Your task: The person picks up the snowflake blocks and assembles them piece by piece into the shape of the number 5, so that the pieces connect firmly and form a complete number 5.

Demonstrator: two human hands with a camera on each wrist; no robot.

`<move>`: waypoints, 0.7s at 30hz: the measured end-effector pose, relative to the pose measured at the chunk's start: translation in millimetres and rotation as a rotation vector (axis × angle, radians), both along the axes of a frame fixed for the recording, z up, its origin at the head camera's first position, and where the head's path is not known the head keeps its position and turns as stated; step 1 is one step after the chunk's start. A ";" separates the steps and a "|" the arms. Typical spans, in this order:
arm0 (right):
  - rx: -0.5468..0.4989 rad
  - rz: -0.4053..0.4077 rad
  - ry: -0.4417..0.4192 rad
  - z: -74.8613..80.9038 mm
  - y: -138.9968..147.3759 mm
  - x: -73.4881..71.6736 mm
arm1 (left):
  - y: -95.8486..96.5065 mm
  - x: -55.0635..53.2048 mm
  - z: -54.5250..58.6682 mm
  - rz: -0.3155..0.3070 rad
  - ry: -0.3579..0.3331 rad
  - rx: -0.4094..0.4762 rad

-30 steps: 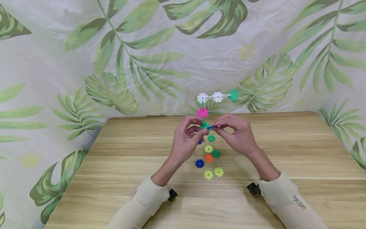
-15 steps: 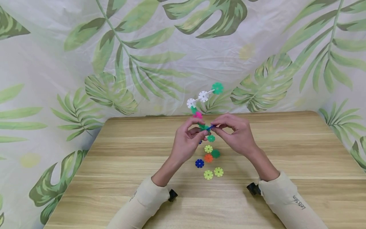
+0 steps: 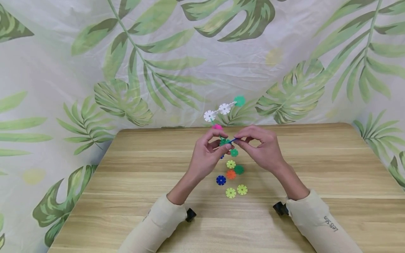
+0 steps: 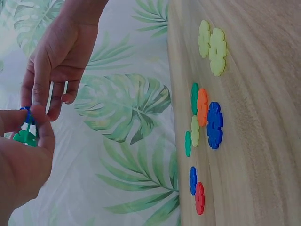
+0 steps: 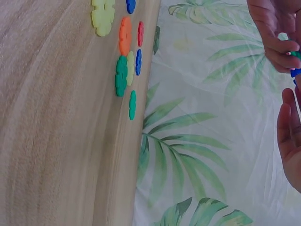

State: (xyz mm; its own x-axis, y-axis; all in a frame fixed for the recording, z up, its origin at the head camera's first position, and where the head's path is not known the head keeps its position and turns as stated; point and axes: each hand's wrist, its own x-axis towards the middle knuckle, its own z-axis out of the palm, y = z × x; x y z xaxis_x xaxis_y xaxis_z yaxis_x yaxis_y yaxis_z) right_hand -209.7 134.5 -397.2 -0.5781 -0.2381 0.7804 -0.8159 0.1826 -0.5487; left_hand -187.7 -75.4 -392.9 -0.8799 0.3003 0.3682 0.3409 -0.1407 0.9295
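My left hand (image 3: pixel 205 151) holds a chain of notched interlocking discs by a green disc (image 3: pixel 224 142) at its near end. From there the chain runs up through a pink disc (image 3: pixel 217 127) and white discs (image 3: pixel 224 108) to a green disc (image 3: pixel 239 101) at the far end. My right hand (image 3: pixel 262 147) pinches a blue disc (image 3: pixel 232 140), seen edge-on, against the held green disc. In the left wrist view the blue disc (image 4: pixel 25 113) meets the green one (image 4: pixel 24 137) between the fingertips. Whether their slots are fully joined cannot be seen.
Loose discs lie on the wooden table (image 3: pixel 158 211) below my hands: yellow (image 3: pixel 230 192), orange (image 3: pixel 231 174), dark blue (image 3: pixel 221 180) and green (image 3: pixel 239 169). A red disc (image 4: pixel 200 198) shows in the left wrist view. A leaf-patterned cloth (image 3: pixel 177 70) hangs behind the table.
The chain's upper part has swung left and tilted, its far green disc ending further left and slightly higher. The blue disc has become more slanted. Both hands stay nearly in place.
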 end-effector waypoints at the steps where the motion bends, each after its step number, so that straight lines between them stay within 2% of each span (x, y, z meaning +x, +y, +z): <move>1: 0.002 -0.004 -0.002 0.1 0.1 0.2 | -0.4 -0.4 0.1 0.001 0.010 -0.005; 10: 0.064 -0.044 -0.076 1.7 5.7 1.9 | -10.0 -4.6 5.6 0.042 0.094 -0.100; 15: 0.164 -0.082 -0.209 3.0 12.3 4.4 | -16.1 -6.8 9.0 0.064 0.124 -0.146; 18: 0.255 -0.092 -0.312 0.9 16.8 4.1 | -17.8 -7.9 10.4 0.069 0.130 -0.140; 21: 0.381 -0.069 -0.385 -3.7 20.2 3.0 | -18.1 -8.7 12.1 0.073 0.143 -0.129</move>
